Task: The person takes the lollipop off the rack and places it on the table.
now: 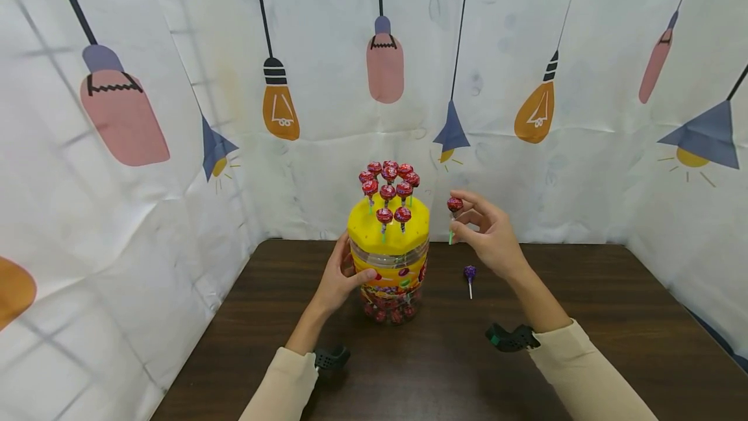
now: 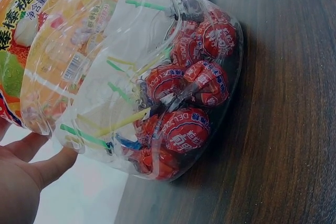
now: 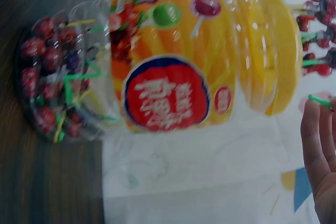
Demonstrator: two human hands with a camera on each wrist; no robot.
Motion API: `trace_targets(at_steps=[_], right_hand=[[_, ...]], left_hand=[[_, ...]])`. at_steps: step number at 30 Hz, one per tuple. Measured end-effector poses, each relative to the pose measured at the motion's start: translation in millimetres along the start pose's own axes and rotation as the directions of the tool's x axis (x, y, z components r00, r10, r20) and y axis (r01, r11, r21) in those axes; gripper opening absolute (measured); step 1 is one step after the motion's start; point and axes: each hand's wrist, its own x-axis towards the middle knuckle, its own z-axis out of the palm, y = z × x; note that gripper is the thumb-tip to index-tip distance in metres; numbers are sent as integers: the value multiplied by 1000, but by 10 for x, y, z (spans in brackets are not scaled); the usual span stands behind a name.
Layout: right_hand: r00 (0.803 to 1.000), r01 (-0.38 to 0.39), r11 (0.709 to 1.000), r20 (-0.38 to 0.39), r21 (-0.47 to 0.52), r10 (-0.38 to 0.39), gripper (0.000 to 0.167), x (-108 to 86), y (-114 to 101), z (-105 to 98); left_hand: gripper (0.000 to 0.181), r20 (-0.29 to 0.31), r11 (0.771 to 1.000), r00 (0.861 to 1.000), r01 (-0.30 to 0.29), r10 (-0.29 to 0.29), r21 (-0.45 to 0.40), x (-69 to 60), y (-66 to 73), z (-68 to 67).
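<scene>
A clear plastic candy jar with a yellow lid stands upright on the table, red-wrapped lollipops lying loose in its bottom. Several more red lollipops stick up from the lid, sticks down. My left hand grips the jar's left side, thumb across the label at the front. To the right of the lid, my right hand pinches one red lollipop, its green stick pointing down; in the right wrist view the fingers are partly cut off by the frame.
A purple lollipop with a white stick lies on the dark wooden table, right of the jar. Behind the table hangs a white cloth printed with lamps.
</scene>
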Motion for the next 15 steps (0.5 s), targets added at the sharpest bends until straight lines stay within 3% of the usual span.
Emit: trace_targets(at_steps=[15], right_hand=[[994,-112,994,-4,1,112,48,-201,319,-348]], left_hand=[[88,6,1000,1000,-12,12,-17,8,-5,2]])
